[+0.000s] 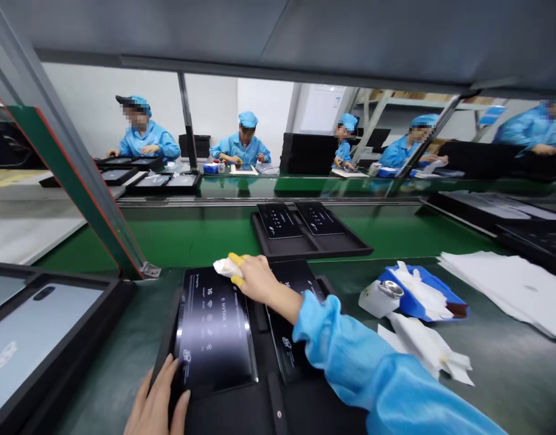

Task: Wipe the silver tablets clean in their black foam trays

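While the left hand, fingers parted, lies at the left edge of one tray, the right hand pinches one wipe at the leftmost of two tablets.

The tablet looks glossy and smooth — its tray, matt. The wipe seems papery and crumpled; the sleeve is thin cloth with slight sheen.

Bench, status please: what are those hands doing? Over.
Right hand holds white wipe at far end of left tablet. Left hand at left side of tray. Right forearm partly hides right tablet.
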The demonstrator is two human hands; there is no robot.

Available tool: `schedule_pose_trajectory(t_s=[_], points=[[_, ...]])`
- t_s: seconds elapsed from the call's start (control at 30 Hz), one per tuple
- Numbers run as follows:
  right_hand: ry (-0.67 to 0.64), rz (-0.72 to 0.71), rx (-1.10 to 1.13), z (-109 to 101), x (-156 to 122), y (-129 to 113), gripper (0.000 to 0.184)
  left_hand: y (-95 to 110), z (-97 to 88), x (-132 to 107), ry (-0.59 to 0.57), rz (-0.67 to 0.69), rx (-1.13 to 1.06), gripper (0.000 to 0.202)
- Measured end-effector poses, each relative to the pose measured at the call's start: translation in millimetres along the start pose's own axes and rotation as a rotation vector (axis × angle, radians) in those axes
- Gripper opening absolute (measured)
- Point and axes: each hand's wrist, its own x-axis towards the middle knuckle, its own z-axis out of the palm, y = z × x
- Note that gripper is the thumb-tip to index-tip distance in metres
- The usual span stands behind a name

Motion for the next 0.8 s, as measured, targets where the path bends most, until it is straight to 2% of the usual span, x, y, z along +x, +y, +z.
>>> schedule_pose_trajectory(t_s=[0.1,0.17,0.23,0.37,0.43,0.47,0.53,0.67,0.73,0.8], points=[[-0.019,0.015,-0.02,16,21,-4,0.035,-10,0.7,-5,-0.01,0.018,-0.026,0.066],[-0.034,-0.024,-0.024,29,6,-8,0.037,-9,-1.3,-7,-0.013,-0.021,-0.058,0.063],[-0.043,-0.135,0.01,45,-31,-15,0.04,-5,-4.0,-8,-0.029,-0.052,-0.084,0.059],[-0.028,-0.458,0.194,73,-129,-34,0.053,-5,-4.1,-12,-0.058,-0.101,-0.141,0.055],[-0.035,-0.518,0.273,73,-150,-41,0.059,-9,-1.7,-15,-0.051,-0.122,-0.183,0.054],[-0.043,-0.505,0.298,69,-149,-44,0.06,-10,-0.7,-17,-0.049,-0.138,-0.203,0.054],[-0.062,-0.423,0.298,54,-122,-49,0.061,-11,-0.6,-18,-0.054,-0.196,-0.246,0.052],[-0.052,-0.237,0.106,25,-17,-55,0.051,4,-11.3,-10,0.005,-0.409,-0.377,0.042],[-0.033,-0.145,0.007,20,31,-58,0.045,18,-19.7,-1,0.067,-0.547,-0.477,0.038],[-0.025,-0.087,-0.042,21,64,-62,0.038,28,-26.4,6,0.104,-0.64,-0.547,0.038]])
